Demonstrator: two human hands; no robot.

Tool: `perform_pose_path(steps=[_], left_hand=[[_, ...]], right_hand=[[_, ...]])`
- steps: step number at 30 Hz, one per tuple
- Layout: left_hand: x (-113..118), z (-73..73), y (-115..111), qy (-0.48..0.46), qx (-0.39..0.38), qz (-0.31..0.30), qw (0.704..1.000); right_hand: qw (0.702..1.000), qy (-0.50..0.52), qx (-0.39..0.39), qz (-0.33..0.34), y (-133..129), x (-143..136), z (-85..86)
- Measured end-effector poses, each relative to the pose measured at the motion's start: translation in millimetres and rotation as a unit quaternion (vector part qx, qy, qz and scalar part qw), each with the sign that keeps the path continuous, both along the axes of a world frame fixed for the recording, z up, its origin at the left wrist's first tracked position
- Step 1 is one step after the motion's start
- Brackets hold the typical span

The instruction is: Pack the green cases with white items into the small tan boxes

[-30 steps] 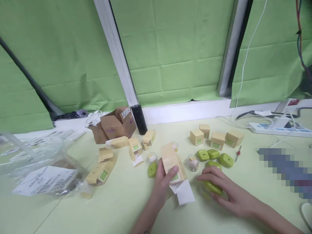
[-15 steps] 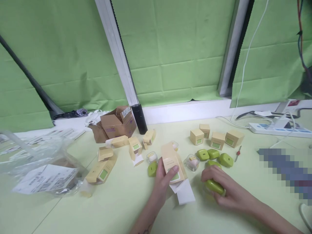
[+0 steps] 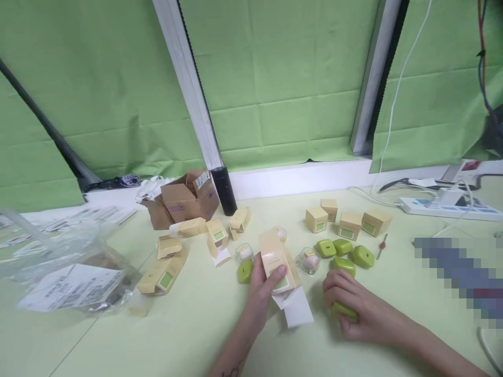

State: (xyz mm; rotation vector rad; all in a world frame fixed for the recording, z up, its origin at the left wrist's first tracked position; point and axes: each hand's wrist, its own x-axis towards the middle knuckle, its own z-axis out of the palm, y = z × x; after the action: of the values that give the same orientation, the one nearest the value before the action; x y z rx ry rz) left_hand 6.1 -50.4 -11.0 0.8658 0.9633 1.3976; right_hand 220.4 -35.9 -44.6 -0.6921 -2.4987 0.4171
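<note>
My left hand point(image 3: 262, 285) grips a tan cardboard box point(image 3: 273, 254), tilted above the table, its white end flaps point(image 3: 297, 309) hanging open toward me. Wrapped around a small green rounded case point(image 3: 345, 311) is my right hand point(image 3: 356, 298); the fingers cover most of the case. Just beyond that hand sit several more green cases point(image 3: 344, 266). Between my hands and farther back lies a clear case with a pale pink thing inside point(image 3: 308, 260). Left of the tan box are another clear case point(image 3: 244, 252) and a green one point(image 3: 245, 271).
Several closed tan boxes point(image 3: 349, 225) stand at the back right, near a power strip point(image 3: 448, 207). Opened tan boxes point(image 3: 165, 272) lie left, before a brown carton point(image 3: 188, 199) and a black cylinder point(image 3: 223, 191). A clear plastic bag point(image 3: 78, 283) rests far left.
My right hand has turned around the green case, so less of the case shows and the green case behind it is more visible. The left hand and its box stay nearly still.
</note>
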Motion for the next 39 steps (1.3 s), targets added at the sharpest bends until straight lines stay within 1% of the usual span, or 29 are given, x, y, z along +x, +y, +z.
perform_pose_path(steps=[5, 9, 13, 17, 19, 24, 26, 28, 30, 31, 33, 35, 37, 38, 39], left_hand=[[-0.6, -0.9, 0.5, -0.005, -0.005, -0.007, 1.000], [-1.2, -4.6, 1.7, -0.014, 0.006, -0.007, 1.000], [-3.7, -8.5, 2.8, -0.009, 0.012, -0.024, 1.000], [-6.5, -10.1, 3.5, -0.004, 0.003, -0.029, 1.000], [-6.9, -9.7, 3.3, -0.007, 0.001, -0.028, 1.000], [-4.4, -6.5, 2.2, -0.008, 0.006, -0.027, 1.000], [-2.9, -4.5, 1.4, -0.007, 0.003, -0.025, 1.000], [-1.6, -2.0, 0.6, -0.007, 0.001, -0.018, 1.000], [-0.9, 0.7, -0.2, -0.009, 0.003, -0.017, 1.000], [-0.7, 1.9, -0.4, -0.010, 0.005, -0.018, 1.000], [-0.7, 3.6, -0.6, -0.011, 0.007, -0.019, 1.000], [-0.7, 3.9, -0.2, -0.010, 0.003, -0.020, 1.000], [-0.6, 3.2, 0.9, -0.009, -0.002, -0.020, 1.000], [-0.5, 2.6, 1.6, -0.009, -0.004, -0.018, 1.000], [-0.4, 2.1, 2.2, -0.009, -0.004, -0.014, 1.000]], right_hand=[[1.000, 0.009, 0.003, -0.018, -2.9, -1.4, 3.1], [0.999, 0.004, -0.006, -0.038, -4.9, -3.9, 6.1], [0.998, 0.003, -0.010, -0.057, -4.8, -6.7, 5.7], [0.998, -0.003, 0.024, -0.053, -4.2, -6.7, 6.3], [0.998, -0.011, 0.028, -0.053, -4.4, -5.5, 7.6], [0.998, -0.032, -0.035, -0.035, -4.1, -0.9, 15.2], [0.997, -0.006, -0.064, -0.034, -3.0, 2.3, 20.1], [0.990, 0.049, -0.120, -0.048, -0.5, 7.2, 25.2], [0.968, 0.121, -0.200, -0.091, 3.6, 13.1, 29.3], [0.949, 0.160, -0.248, -0.113, 6.0, 16.0, 30.6], [0.895, 0.238, -0.349, -0.145, 10.5, 20.5, 31.4], [0.833, 0.306, -0.433, -0.157, 13.6, 22.6, 30.0], [0.785, 0.355, -0.483, -0.154, 14.8, 22.7, 27.7], [0.772, 0.369, -0.495, -0.148, 14.7, 22.5, 26.6], [0.768, 0.373, -0.502, -0.138, 14.4, 22.3, 25.7]])
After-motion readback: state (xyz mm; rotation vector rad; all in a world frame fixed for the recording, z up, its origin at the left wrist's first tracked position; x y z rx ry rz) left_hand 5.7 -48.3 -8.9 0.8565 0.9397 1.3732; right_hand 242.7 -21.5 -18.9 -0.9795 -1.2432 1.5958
